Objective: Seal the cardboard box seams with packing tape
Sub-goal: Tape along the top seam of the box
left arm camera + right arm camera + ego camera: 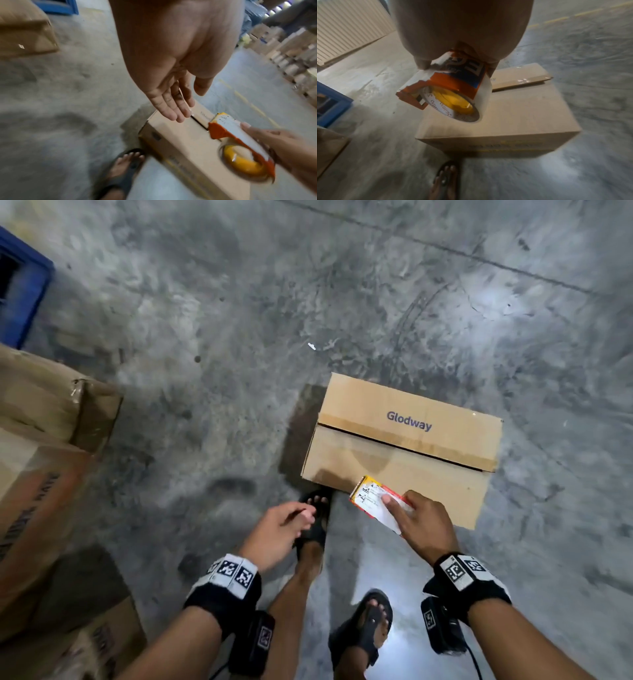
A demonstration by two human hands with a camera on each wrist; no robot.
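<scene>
A brown cardboard box (404,446) marked "Glodway" lies on the concrete floor, its top flaps meeting at a dark seam with a gap. My right hand (416,523) grips an orange tape dispenser (373,498) holding a roll of tape (458,106), held above the box's near edge. The dispenser (240,146) and box (180,146) also show in the left wrist view. My left hand (284,525) hangs empty left of the box, fingers straight and relaxed (173,108). The box (513,116) fills the middle of the right wrist view.
Larger cardboard boxes (44,460) stand at the left. A blue pallet or crate (20,292) sits at the far left. My feet in black sandals (317,525) stand just before the box. Stacked goods (291,54) line the far right in the left wrist view.
</scene>
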